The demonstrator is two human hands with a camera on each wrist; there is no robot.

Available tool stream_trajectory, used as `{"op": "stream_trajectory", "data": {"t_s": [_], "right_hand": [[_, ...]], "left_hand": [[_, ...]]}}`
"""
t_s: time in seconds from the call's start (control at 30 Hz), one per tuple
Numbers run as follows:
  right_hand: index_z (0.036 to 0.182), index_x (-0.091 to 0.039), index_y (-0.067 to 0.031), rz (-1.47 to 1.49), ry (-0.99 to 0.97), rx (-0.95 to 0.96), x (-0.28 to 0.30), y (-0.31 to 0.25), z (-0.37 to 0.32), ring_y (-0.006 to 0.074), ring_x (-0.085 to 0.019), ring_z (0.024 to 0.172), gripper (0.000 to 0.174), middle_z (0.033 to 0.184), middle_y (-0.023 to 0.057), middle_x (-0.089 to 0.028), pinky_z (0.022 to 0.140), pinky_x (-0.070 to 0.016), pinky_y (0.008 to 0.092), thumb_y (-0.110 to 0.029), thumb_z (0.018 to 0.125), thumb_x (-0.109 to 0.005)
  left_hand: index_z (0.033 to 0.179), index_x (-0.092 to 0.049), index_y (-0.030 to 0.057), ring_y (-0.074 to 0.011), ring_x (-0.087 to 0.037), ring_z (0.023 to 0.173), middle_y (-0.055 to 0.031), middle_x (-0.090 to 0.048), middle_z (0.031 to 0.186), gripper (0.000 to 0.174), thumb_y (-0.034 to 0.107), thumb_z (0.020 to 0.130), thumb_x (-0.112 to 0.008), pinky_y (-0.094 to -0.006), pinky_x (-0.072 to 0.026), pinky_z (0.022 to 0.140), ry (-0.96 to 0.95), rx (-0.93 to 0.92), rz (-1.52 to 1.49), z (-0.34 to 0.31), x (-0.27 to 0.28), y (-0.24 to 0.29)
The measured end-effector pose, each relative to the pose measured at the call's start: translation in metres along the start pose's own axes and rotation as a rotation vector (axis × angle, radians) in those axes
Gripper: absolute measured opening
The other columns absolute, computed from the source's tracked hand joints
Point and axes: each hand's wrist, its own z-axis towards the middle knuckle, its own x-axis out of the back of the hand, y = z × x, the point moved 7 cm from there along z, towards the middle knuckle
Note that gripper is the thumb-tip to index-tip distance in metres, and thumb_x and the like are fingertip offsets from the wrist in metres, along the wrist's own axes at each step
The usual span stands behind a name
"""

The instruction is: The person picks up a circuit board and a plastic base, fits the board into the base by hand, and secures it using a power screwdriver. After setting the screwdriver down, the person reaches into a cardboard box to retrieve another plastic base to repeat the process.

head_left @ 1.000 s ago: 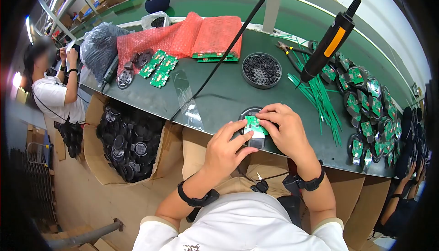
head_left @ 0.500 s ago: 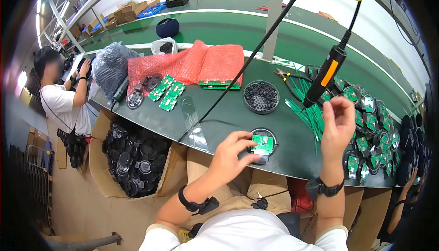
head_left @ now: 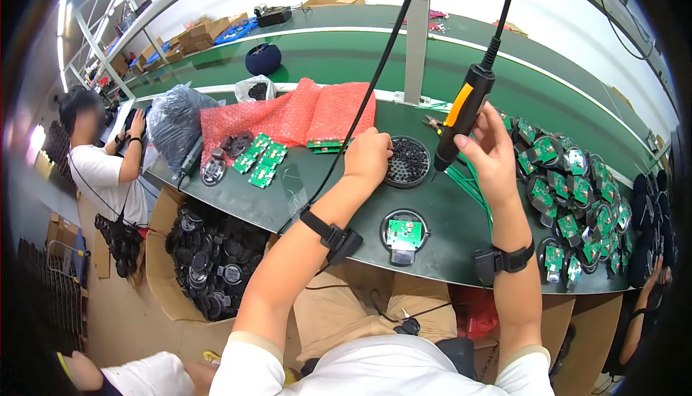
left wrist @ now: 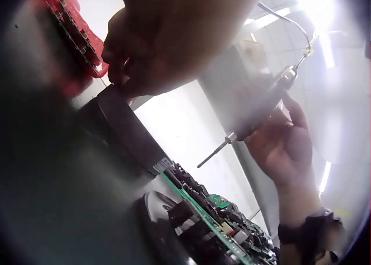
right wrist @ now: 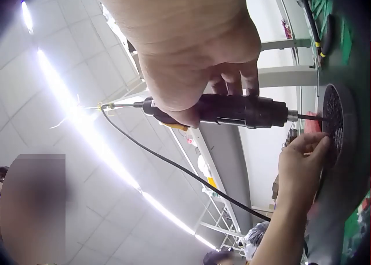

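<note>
My right hand [head_left: 491, 154] grips a black and orange electric screwdriver [head_left: 468, 111], which hangs from its cable with the tip downward. In the right wrist view, its bit points toward a round dark dish [right wrist: 348, 111]. The dish holds many small black screws [head_left: 412, 158]. At its left rim, my left hand [head_left: 367, 154] has curled fingers, thumb and index tip together; I cannot tell if a screw is between them. Nearer my body, a green circuit board [head_left: 404, 233] lies on a round black housing [head_left: 405, 214] on the table, apart from both hands.
Assembled housings with green boards [head_left: 580, 190] are heaped at the right. Green strips [head_left: 468, 192] and pliers [head_left: 434, 122] lie behind my right hand. Red bubble wrap [head_left: 288, 111] and loose boards [head_left: 268, 164] sit at the left. Below stands a carton [head_left: 162, 266] of black parts. Another person [head_left: 101, 158] works at left.
Both hands have left the circuit board on the housing. My right hand has risen and taken hold of the hanging screwdriver, drawing it left. My left hand has moved forward to the screw dish.
</note>
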Motion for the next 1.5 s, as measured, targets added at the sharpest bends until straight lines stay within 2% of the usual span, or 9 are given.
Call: {"op": "stream_trajectory", "data": {"t_s": [0.17, 0.3, 0.5, 0.6, 0.7, 0.9, 1.0, 1.03, 1.5], "right_hand": [[0.145, -0.054, -0.0007, 0.103, -0.105, -0.196, -0.029, 0.001, -0.001, 0.0164, -0.069, 0.111, 0.054, 0.123, 0.0083, -0.070, 0.102, -0.0552, 0.0346, 0.000, 0.096, -0.076], [0.131, -0.059, -0.0020, 0.053, -0.133, -0.172, -0.032, 0.000, -0.005, 0.0148, -0.070, 0.097, 0.045, 0.108, 0.0044, -0.069, 0.092, -0.0573, 0.0328, -0.004, 0.092, -0.082], [0.130, -0.060, 0.0006, 0.228, -0.100, -0.232, -0.041, -0.010, -0.009, 0.0139, -0.068, 0.082, 0.040, 0.096, 0.0049, -0.068, 0.078, -0.0572, 0.0293, -0.004, 0.094, -0.077], [0.129, -0.060, 0.0015, 0.300, -0.115, -0.213, -0.045, -0.011, -0.009, 0.0142, -0.069, 0.081, 0.037, 0.093, 0.0053, -0.068, 0.076, -0.0573, 0.0292, -0.007, 0.097, -0.076], [0.128, -0.060, 0.0016, 0.347, -0.094, -0.228, -0.052, -0.011, -0.011, 0.0137, -0.068, 0.079, 0.035, 0.092, 0.0057, -0.069, 0.073, -0.0563, 0.0290, -0.009, 0.099, -0.075], [0.124, -0.056, 0.0020, 0.182, -0.078, -0.248, -0.067, -0.025, -0.018, 0.0129, -0.055, 0.057, 0.033, 0.074, 0.0043, -0.056, 0.058, -0.0499, 0.0317, -0.008, 0.096, -0.069], [0.124, -0.055, 0.0037, 0.235, -0.043, -0.251, -0.074, -0.035, -0.026, 0.0118, -0.050, 0.052, 0.033, 0.069, 0.0034, -0.052, 0.052, -0.0439, 0.0310, -0.009, 0.096, -0.066], [0.116, -0.061, 0.0047, 0.349, -0.017, -0.261, -0.075, -0.034, -0.028, 0.0117, -0.054, 0.049, 0.026, 0.067, 0.0032, -0.059, 0.049, -0.0463, 0.0280, -0.006, 0.095, -0.073], [0.115, -0.059, 0.0028, 0.427, 0.014, -0.148, -0.093, -0.039, -0.036, 0.0126, -0.051, 0.048, 0.021, 0.064, 0.0041, -0.056, 0.048, -0.0452, 0.0296, -0.004, 0.097, -0.067]], "left_hand": [[0.088, -0.074, 0.0088, -0.0385, -0.070, 0.097, -0.0156, -0.068, 0.096, 0.003, 0.012, 0.088, -0.073, -0.0494, -0.0561, 0.084, 0.017, -0.053, 0.051, 0.000, 0.003, 0.006], [0.091, -0.069, 0.0058, -0.0399, -0.069, 0.095, -0.0167, -0.067, 0.096, 0.006, 0.010, 0.089, -0.072, -0.0512, -0.0551, 0.083, 0.011, -0.057, 0.076, 0.001, -0.003, 0.004], [0.095, -0.059, 0.0024, -0.0442, -0.069, 0.091, -0.0209, -0.068, 0.096, 0.008, 0.004, 0.093, -0.067, -0.0542, -0.0548, 0.079, 0.198, -0.147, -0.137, -0.007, 0.017, 0.011], [0.098, -0.064, 0.0007, -0.0379, -0.071, 0.085, -0.0184, -0.070, 0.093, 0.009, -0.001, 0.090, -0.069, -0.0482, -0.0559, 0.076, 0.086, 0.005, -0.300, -0.026, 0.023, 0.013], [0.106, -0.078, 0.0011, -0.0151, -0.071, 0.079, -0.0092, -0.074, 0.089, 0.015, 0.001, 0.091, -0.077, -0.0299, -0.0573, 0.074, 0.051, -0.011, -0.427, -0.061, 0.039, 0.020], [0.103, -0.078, -0.0007, -0.0110, -0.071, 0.083, -0.0044, -0.078, 0.096, 0.010, -0.001, 0.093, -0.076, -0.0274, -0.0574, 0.076, -0.131, 0.265, -0.836, -0.133, 0.035, 0.025], [0.106, -0.080, 0.0015, -0.0136, -0.071, 0.081, -0.0074, -0.075, 0.094, 0.017, -0.004, 0.090, -0.077, -0.0273, -0.0561, 0.074, -0.032, 0.077, -0.678, -0.146, 0.049, 0.043], [0.106, -0.080, 0.0015, -0.0136, -0.071, 0.081, -0.0074, -0.075, 0.094, 0.017, -0.004, 0.090, -0.077, -0.0273, -0.0561, 0.074, -0.026, 0.083, -0.681, -0.148, 0.049, 0.045], [0.107, -0.079, 0.0008, -0.0174, -0.070, 0.074, -0.0106, -0.075, 0.093, 0.021, -0.003, 0.086, -0.080, -0.0299, -0.0549, 0.066, -0.005, 0.036, -0.708, -0.155, 0.058, 0.051]]}}
